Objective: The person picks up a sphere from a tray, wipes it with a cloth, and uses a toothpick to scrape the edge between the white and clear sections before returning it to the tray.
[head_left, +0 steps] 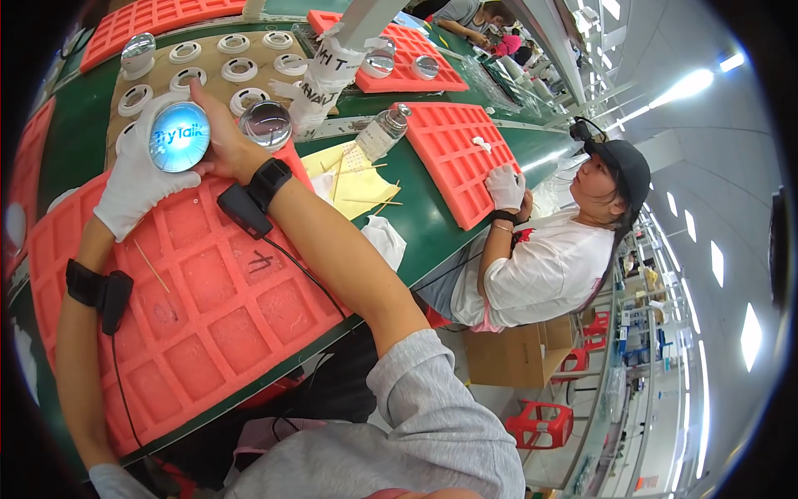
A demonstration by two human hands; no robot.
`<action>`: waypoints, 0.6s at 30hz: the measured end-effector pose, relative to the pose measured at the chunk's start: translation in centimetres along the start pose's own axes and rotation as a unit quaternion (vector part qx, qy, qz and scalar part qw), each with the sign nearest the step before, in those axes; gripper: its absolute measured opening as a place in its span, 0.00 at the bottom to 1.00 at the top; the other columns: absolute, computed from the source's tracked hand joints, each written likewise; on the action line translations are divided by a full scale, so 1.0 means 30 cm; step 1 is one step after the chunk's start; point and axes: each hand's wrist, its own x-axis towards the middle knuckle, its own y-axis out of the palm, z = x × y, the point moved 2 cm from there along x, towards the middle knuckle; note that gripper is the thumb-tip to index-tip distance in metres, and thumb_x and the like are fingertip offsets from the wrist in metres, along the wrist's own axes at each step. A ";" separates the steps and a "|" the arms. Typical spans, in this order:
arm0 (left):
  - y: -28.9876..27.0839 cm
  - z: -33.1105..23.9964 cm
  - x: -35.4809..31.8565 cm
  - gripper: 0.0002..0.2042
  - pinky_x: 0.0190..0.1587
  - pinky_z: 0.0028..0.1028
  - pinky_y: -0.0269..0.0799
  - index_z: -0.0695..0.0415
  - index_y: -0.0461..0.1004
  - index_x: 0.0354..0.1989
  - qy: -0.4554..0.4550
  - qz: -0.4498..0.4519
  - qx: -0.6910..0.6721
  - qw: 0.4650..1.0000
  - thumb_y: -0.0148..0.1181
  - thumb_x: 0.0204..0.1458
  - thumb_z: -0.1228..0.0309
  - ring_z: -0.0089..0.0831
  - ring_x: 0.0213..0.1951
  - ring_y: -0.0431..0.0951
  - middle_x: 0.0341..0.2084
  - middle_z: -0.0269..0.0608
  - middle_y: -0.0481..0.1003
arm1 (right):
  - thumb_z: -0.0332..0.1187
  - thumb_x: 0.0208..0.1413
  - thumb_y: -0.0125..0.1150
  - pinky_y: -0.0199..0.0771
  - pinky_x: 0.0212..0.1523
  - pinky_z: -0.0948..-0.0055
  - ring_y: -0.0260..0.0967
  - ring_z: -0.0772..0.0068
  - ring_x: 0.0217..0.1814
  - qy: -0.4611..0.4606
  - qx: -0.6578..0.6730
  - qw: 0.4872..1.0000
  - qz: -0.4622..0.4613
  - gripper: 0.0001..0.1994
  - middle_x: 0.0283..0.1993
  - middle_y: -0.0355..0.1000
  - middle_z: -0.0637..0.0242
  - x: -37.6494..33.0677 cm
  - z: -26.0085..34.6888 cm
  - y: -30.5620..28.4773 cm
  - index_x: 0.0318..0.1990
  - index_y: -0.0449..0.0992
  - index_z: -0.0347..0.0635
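Blue-lit ball (179,137) glows; left fingers (148,122) and right fingers (202,97) flank it.

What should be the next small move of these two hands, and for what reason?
Perhaps turn the round, glassy, blue-lit ball slightly to check it: the white-gloved left hand cups it, the bare right hand is beside it, and its glowing face is toward the camera.

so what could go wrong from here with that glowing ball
The glowing ball could slip from between the gloved left hand and bare right hand, since its surface looks smooth. Bare skin might smudge it. The clear ball close beside the right hand could get knocked.
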 end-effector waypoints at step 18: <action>-0.036 0.006 -0.011 0.38 0.58 0.35 0.74 0.57 0.68 0.61 -0.032 -0.030 0.001 0.999 0.79 0.37 0.72 0.39 0.54 0.78 0.52 0.45 0.77 | 0.62 0.71 0.41 0.42 0.09 0.85 0.57 0.82 0.14 0.040 0.031 0.999 0.012 0.25 0.19 0.67 0.80 -0.034 0.041 0.101 0.35 0.73 0.54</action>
